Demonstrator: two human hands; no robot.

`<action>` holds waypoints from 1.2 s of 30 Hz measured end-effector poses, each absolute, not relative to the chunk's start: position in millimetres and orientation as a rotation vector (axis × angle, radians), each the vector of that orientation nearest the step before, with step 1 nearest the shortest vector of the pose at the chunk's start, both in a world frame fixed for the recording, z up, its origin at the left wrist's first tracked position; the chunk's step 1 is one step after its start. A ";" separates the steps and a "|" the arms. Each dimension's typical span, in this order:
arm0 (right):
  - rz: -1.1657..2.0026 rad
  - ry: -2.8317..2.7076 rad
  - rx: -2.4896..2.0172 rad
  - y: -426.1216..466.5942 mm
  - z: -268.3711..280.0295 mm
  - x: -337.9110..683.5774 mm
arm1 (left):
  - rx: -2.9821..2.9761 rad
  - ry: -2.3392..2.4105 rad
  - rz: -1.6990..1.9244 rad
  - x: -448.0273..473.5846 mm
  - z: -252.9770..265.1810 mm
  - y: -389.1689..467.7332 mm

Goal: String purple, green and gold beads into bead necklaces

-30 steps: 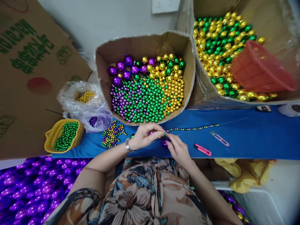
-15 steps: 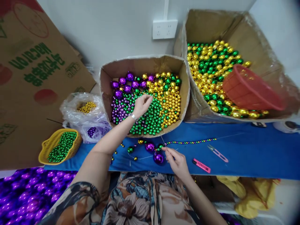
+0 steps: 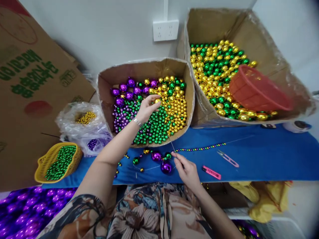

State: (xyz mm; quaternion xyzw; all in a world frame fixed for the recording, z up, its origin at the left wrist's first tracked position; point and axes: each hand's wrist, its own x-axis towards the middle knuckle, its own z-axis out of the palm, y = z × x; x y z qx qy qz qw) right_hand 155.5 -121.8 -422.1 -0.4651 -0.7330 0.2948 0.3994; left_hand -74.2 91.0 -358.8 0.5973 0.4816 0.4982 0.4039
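My left hand [image 3: 149,108] is over the bead-filled cardboard box [image 3: 146,68], a shiny gold bead [image 3: 157,100] between its thumb and fingertips. Below the box's front edge, my right hand [image 3: 187,170] pinches a thin needle [image 3: 171,144] that points up toward the box. Close to that hand on the blue cloth lie a big purple bead [image 3: 165,167], a second purple bead [image 3: 156,156] and a green bead [image 3: 167,155], along a thin thread. A strand of small multicoloured beads [image 3: 201,148] stretches off to the right.
Pink-handled snips [image 3: 228,158] and a pink cutter [image 3: 211,172] lie to the right. Behind them stands a larger box holding gold and green beads [image 3: 216,63] and a red basket [image 3: 259,91]. At left are a yellow basket [image 3: 41,169] of green beads and plastic bags [image 3: 72,121].
My left hand has gone from a closed pinch to fingers parted around a gold bead, still over the box. My right hand keeps its grip on the needle. The view has shifted slightly right.
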 end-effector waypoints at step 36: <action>0.388 -2.180 -1.273 -124.9 -429.3 153.0 | 1.093 0.991 1.151 -79.4 -379.4 -64.5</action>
